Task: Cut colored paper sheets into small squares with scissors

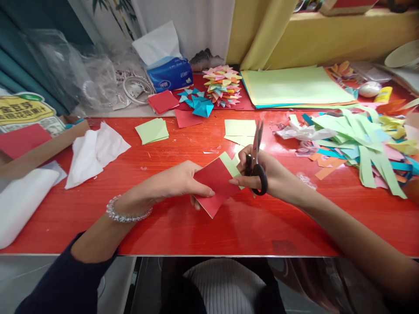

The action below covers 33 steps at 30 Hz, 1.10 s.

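My left hand grips a red paper square by its left side, thumb on top. Light green paper sticks out from under the red square's upper right edge. In my right hand is a pair of scissors with black handles, its blades pointing up and away from the paper. My right thumb hooks in a handle loop, and its fingertips touch the right edge of the papers. Just beyond, light green paper pieces lie on the table.
Across the red table lie a green paper stack, red squares, blue folded pieces and a spiky paper model. Paper strips heap at right. Large sheets, a tissue pack and crumpled tissue lie around.
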Available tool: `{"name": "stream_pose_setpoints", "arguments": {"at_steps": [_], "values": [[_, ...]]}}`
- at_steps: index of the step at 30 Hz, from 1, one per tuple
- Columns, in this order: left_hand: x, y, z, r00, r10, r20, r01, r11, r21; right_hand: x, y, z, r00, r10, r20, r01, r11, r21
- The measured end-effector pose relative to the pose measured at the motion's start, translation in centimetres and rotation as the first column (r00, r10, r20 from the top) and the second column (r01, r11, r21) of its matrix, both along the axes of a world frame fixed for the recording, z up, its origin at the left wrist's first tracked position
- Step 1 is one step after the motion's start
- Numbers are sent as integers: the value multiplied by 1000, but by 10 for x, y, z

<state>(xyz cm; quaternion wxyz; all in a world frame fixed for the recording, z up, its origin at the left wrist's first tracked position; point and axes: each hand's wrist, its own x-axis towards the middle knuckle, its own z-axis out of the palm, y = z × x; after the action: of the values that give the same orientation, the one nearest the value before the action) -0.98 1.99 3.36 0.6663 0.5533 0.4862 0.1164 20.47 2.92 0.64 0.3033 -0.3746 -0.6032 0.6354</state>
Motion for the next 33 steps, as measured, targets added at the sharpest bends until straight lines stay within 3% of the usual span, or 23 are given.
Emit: {"name": "stream_pose_setpoints", "arguments": {"at_steps": [2, 4, 6, 8, 11, 15, 20, 24, 29, 31, 33], "values": [[0, 1, 1, 998, 62, 14, -63, 998, 31, 0, 0, -2, 998, -68, -3, 68, 996, 51], [2, 1, 0, 973, 203, 107, -212, 975, 71, 0, 1, -4, 984, -177, -27, 179, 979, 98], [5, 1, -4, 909, 338, 243, -369, 925, 95, 0, 2, -3, 956, -287, -63, 292, 949, 121], [9, -1, -9, 847, 394, 355, -447, 891, 77, 0, 1, -1, 929, -356, -99, 366, 923, 120], [16, -7, -16, 833, 366, 414, -402, 916, -1, -1, -2, 1, 912, -394, -112, 405, 908, 108], [23, -14, -21, 863, 345, 369, -364, 931, -18, -7, -9, -1, 913, -397, -89, 406, 903, 139], [22, -12, -19, 876, 404, 263, -448, 883, 136, -2, -8, 3, 930, -364, -48, 364, 899, 241], [14, -6, -11, 831, 499, 247, -556, 765, 326, 11, 0, 13, 949, -310, 62, 268, 894, 359], [8, -3, -7, 724, 587, 362, -689, 590, 421, 10, 1, 11, 973, -48, 225, 12, 987, 160], [9, -4, -7, 707, 596, 379, -706, 576, 412, 5, -3, 7, 964, 32, 264, -56, 995, 86], [12, -6, -8, 719, 589, 369, -695, 600, 396, 0, -7, 3, 960, 70, 270, -83, 996, 37]]}}
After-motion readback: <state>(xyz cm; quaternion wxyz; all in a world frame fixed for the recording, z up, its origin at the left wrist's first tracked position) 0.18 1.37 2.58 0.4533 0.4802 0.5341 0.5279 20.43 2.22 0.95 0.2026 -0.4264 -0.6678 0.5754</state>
